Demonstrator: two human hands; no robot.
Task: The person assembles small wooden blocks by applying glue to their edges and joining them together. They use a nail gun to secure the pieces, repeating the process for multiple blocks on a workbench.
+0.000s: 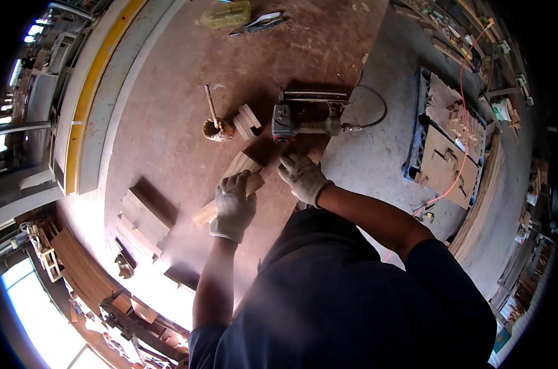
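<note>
Near the middle of the brown work surface [174, 74], the person's gloved left hand [233, 203] has its fingers curled over a wooden piece [206, 213], gripping it; the piece lies slantwise, its near-left end showing beyond the glove. Gloved right hand [302, 176] is just to the right, fingers partly bent; cannot tell whether they pinch anything. Directly beyond the right hand lies a nail gun [303, 126], its hose [385, 107] curving off to the right. Left of the gun: a notched wooden block [248, 121], then a small pot [216, 132] with a stick [211, 104] standing tilted in it. Farther left and nearer: wooden boards [145, 212]. Far side: a pliers-like tool [265, 22] beside a translucent yellowish container [228, 15].
</note>
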